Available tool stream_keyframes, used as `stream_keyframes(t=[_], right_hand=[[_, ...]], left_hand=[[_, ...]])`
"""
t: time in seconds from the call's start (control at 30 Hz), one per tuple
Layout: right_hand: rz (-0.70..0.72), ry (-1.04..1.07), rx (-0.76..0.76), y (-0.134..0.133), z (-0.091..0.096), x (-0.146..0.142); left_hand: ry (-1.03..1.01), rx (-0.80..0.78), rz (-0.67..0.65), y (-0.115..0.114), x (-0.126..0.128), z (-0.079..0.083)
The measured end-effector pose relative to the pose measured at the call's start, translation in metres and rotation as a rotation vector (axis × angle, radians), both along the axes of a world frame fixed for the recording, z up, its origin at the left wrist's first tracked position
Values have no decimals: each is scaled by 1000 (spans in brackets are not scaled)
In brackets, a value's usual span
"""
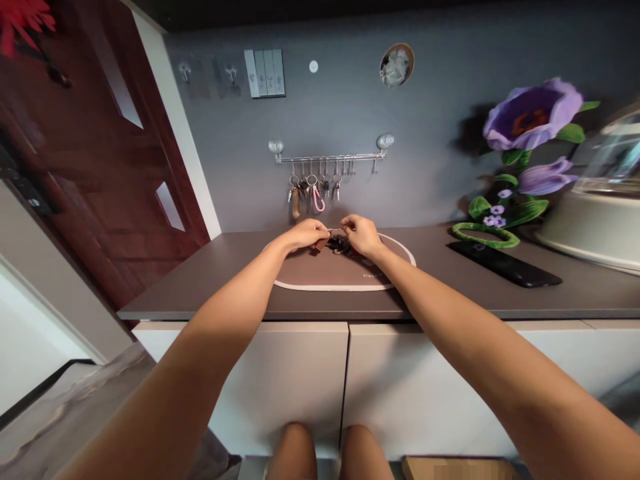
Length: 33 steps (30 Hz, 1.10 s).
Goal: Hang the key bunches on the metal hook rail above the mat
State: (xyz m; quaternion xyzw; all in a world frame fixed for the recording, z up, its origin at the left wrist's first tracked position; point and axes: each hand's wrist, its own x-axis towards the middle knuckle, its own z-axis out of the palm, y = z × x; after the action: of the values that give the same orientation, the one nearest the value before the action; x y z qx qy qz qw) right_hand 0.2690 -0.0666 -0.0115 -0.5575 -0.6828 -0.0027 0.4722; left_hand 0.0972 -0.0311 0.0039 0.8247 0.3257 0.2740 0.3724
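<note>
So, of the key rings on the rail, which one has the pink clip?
The second ring from the left; the others show metal keys or a brown fob.

Home entryway, with a dark wooden door [100,167], a key rack [330,158] on a grey wall [350,100] and a low white cabinet [280,380].

From where I'm watching, the mat [325,270] lies on the counter [175,280], with keys [339,245] on top of it. Behind them, a rail [330,158] hangs on the wall [350,87]. A phone [503,264] lies right of the mat, a flower [530,113] behind it, and a door [100,153] stands left.
</note>
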Motion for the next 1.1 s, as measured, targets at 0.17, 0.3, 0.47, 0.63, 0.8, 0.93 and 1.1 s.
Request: stream_keyframes(t=[0.17, 0.3, 0.47, 0.63, 0.8, 0.93, 1.1], right_hand=[[-22, -10, -19, -3, 1, -1], [-7, 9, -21, -5, 3, -3], [9, 21, -14, -8, 4, -6], [44, 16, 12, -13, 7, -10], [98, 4, 80, -20, 11, -15], [117, -5, 168, -24, 13, -17], [122, -10, 235, -28, 14, -19]], left_hand=[[-299, -231, 88, -7, 5, 8], [-514, -311, 103, -9, 5, 13], [-745, -354, 58, -12, 3, 23], [-898, -473, -30, -12, -1, 28], [-1005, -565, -100, -13, -3, 32], [-1052, -591, -103, -17, -3, 35], [-1042, -567, -111, -20, -1, 35]])
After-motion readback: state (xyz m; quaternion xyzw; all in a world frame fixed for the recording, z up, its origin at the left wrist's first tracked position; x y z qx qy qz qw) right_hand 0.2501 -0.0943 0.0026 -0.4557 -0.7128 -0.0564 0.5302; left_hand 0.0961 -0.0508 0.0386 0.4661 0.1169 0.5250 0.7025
